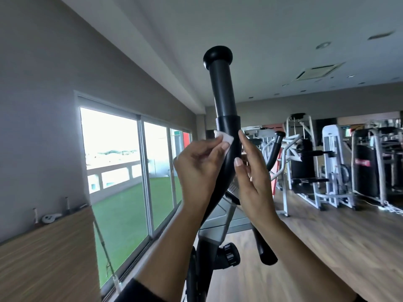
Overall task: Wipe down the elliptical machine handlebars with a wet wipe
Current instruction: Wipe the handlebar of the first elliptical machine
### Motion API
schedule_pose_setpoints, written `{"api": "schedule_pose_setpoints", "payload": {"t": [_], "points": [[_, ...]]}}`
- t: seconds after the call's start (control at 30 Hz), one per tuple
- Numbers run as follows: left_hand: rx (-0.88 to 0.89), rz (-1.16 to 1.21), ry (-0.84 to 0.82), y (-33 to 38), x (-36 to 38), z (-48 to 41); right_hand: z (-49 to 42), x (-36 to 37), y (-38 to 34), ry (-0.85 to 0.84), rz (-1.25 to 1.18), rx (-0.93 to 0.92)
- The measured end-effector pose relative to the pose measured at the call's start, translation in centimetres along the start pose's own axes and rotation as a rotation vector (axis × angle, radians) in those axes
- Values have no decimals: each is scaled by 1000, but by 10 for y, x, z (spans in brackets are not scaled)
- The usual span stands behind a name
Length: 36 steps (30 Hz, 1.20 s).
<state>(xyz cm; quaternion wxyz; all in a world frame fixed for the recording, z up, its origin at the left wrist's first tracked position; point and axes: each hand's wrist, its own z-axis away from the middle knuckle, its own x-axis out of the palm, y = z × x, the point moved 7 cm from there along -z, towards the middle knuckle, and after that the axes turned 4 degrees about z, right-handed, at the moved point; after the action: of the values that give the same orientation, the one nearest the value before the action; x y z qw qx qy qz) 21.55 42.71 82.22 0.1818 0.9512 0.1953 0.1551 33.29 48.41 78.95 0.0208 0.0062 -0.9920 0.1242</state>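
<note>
Left hand (pixel 200 164) pinches the wet wipe (pixel 223 138) between thumb and fingertips. It's pressed on the left side of the near handlebar (pixel 223 99), just under the collar where the upper grip ends. Right hand (pixel 254 173) isn't clamped: fingers nearly straight along the bar's right side, thumb resting on its front, just steadying it.

Progress is my guess: mid-wipe, early to middle. No wet sheen is visible, so I can't tell which stretches are done. Likely left: upper grip up to the end knob (pixel 218 54), the curved tube below my hands, and the far handlebar (pixel 276 144), untouched now.
</note>
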Motion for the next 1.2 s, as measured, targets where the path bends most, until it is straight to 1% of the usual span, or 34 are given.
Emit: {"api": "schedule_pose_setpoints", "payload": {"t": [0.1,0.2,0.27,0.4,0.47,0.63,0.83,0.97,1.03,1.13,1.2], "points": [[-50,74,35,-2,4,-7,1,0,-2,-5,3,19],[-114,23,-26,-15,-3,5,2,-2,-1,-17,-3,44],[-144,4,-27,-17,-7,12,4,-2,-1,-20,-17,59],[-196,99,71,-12,3,-6,7,-1,4,-24,-8,84],[-219,152,87,-14,7,-14,11,-2,5,-18,20,91],[-241,98,1,-28,-4,7,19,-1,5,-45,67,80],[-268,156,-27,-19,3,-19,24,1,6,-37,97,106],[-237,0,-166,-24,-12,1,28,2,10,-51,68,107],[-236,-29,-209,-27,-19,8,32,4,12,-69,66,107],[-221,-27,-167,-20,-15,1,35,5,11,-70,74,103],[-224,20,-128,-16,-9,-3,35,5,8,-63,73,104]]}}
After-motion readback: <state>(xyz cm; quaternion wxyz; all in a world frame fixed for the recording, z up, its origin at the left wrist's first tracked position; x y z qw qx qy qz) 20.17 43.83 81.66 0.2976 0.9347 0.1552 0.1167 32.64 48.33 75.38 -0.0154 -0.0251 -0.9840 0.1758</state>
